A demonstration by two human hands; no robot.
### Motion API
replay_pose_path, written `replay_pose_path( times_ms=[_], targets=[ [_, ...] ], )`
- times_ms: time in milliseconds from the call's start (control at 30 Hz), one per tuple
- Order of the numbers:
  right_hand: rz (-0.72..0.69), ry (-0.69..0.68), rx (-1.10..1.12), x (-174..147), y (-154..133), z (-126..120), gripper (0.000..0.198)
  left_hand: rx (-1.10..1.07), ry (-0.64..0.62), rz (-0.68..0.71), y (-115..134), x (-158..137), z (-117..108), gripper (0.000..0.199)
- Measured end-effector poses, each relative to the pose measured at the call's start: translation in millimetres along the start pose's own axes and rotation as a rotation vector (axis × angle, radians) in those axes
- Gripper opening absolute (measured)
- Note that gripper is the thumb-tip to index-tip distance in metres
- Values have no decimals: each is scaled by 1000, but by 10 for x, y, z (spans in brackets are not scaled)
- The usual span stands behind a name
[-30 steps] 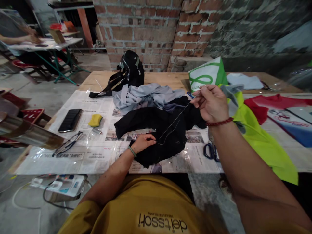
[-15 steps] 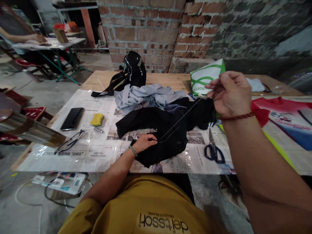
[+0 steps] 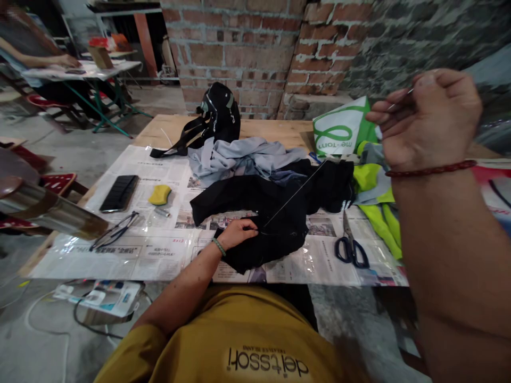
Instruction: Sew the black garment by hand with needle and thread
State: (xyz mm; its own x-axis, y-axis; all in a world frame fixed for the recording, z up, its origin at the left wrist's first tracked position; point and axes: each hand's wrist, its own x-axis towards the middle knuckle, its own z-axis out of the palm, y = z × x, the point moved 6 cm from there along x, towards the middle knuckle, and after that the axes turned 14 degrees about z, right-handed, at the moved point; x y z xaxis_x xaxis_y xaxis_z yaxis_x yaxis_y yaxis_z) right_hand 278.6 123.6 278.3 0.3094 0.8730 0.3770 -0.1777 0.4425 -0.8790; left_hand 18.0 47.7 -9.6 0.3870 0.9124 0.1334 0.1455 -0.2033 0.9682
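Note:
My left hand (image 3: 238, 234) pinches the edge of a black cloth garment (image 3: 275, 250) that lies crumpled on the newspaper. From the cloth near those fingertips a pale thread (image 3: 295, 194) slants up to the right, drawn taut. My right hand (image 3: 433, 117) is raised high at the right, its thumb and fingers closed on a thin shiny needle (image 3: 401, 99). The thread's upper stretch is too fine to follow to the needle. Dark-handled scissors (image 3: 351, 252) lie on the newspaper to the right of the garment.
Behind the garment lie grey-blue cloth (image 3: 243, 157), a black bag (image 3: 219, 111) and a green-white bag (image 3: 335, 133). A yellow sponge (image 3: 159, 194), phone (image 3: 119, 193), glasses (image 3: 115, 230) and steel flask (image 3: 59, 210) are at left. A hi-vis garment (image 3: 375, 186) is at right.
My right hand has moved up and to the right, away from the cloth, uncovering more of the hi-vis garment. My left hand has stayed in place on the black garment.

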Motion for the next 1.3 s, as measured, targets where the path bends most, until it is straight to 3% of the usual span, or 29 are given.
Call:
replay_pose_path(
  times_ms=[267, 400, 500, 600, 700, 767, 867, 1100, 1300],
  targets=[
    [-214, 34, 95, -39, 29, -105, 17, 0, 4, 1, -7, -1, 0, 12],
    [-253, 61, 77, -19, 48, -125, 11, 12, 2, 9, 2, 3, 6, 11],
    [-101, 53, 52, -232, 380, -44, 7, 24, -8, 5, 20, -2, 16, 12],
    [270, -134, -103, -719, 1111, 139, 9, 42, -38, 26, 51, -7, 33, 14],
    [420, -328, -390, -1293, 1801, 213, 8, 117, -61, 89, 88, -11, 36, 16],
    [363, -428, -501, -1560, 2084, 202, 12, 176, -78, 128, 109, -16, 38, 21],
    [231, -496, -574, -1752, 2279, 134, 17, 248, -102, 170, 154, -22, 44, 29],
    [13, -596, -678, -1879, 2342, 103, 21, 425, -143, 87, 224, -34, -26, 15],
    [-39, -622, -729, -1932, 2349, 97, 20, 296, -20, 218, 278, -60, -116, 7]
  ],
)
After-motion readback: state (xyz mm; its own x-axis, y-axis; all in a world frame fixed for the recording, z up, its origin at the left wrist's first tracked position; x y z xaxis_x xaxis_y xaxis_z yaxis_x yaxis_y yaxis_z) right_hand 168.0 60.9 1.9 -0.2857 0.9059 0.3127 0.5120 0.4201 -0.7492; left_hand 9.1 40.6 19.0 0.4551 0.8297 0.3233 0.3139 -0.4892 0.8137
